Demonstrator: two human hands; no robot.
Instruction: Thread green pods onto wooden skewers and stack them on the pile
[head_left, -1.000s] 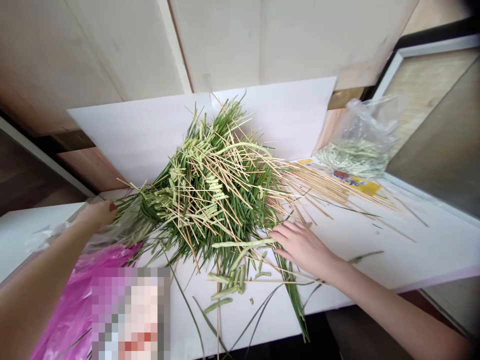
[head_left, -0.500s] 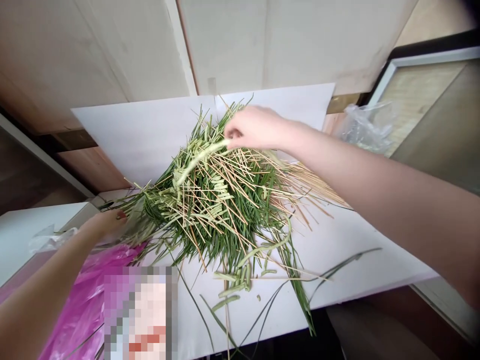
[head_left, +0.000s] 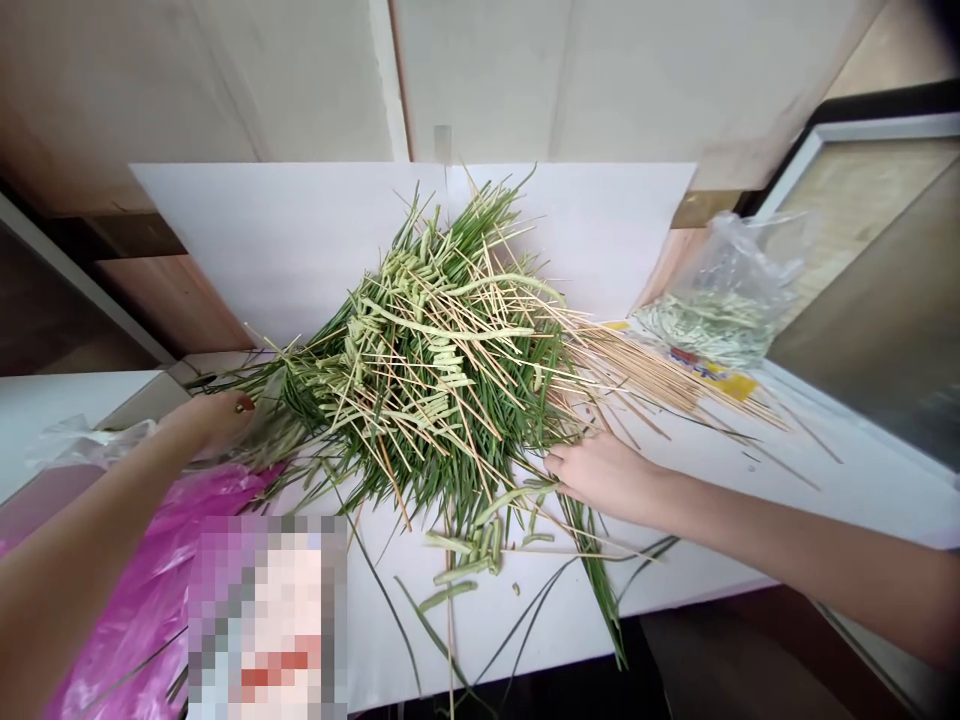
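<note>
A heap of green chives (head_left: 480,440) lies mid-table, strewn with thin wooden skewers (head_left: 487,385) and cut pieces of long bean (head_left: 450,365). A whole long bean (head_left: 450,331) rests across its upper part. At the front right edge of the heap, my right hand (head_left: 607,475) is closed on another long bean (head_left: 517,497); its fingertips are partly hidden. To the left of the heap, my left hand (head_left: 214,415) is closed at the edge of a clear plastic bag (head_left: 281,415); its exact grip is hard to see. Cut bean pieces (head_left: 457,575) lie in front.
A loose spread of skewers (head_left: 660,375) lies on the right, beside a clear bag of pale green pieces (head_left: 720,310). A pink plastic bag (head_left: 157,570) is at the lower left. White boards (head_left: 300,250) stand behind. Loose chive leaves (head_left: 525,620) cross the table's front edge.
My right hand has let go of one long bean, now lying on the heap, and has come down to another at the front. My left hand has hardly moved.
</note>
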